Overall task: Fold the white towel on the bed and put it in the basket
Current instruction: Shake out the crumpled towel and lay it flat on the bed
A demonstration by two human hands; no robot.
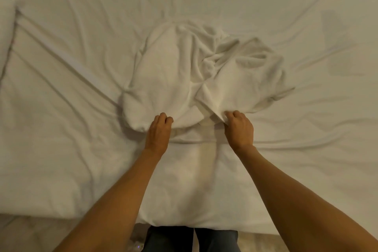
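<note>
A white towel (pixel 184 71) lies crumpled in a heap at the middle of the bed (pixel 71 108). My left hand (pixel 158 132) pinches the towel's near edge on its left side, fingers curled on the cloth. At the near right side my right hand (pixel 239 127) grips a folded corner of the same towel. Both arms reach forward from the bottom of the view. No basket is in view.
The bed is covered by a wrinkled white sheet that fills nearly the whole view. A white pillow (pixel 6 26) lies at the far left. The bed's near edge (pixel 204 225) runs along the bottom, with my legs and a strip of floor below it.
</note>
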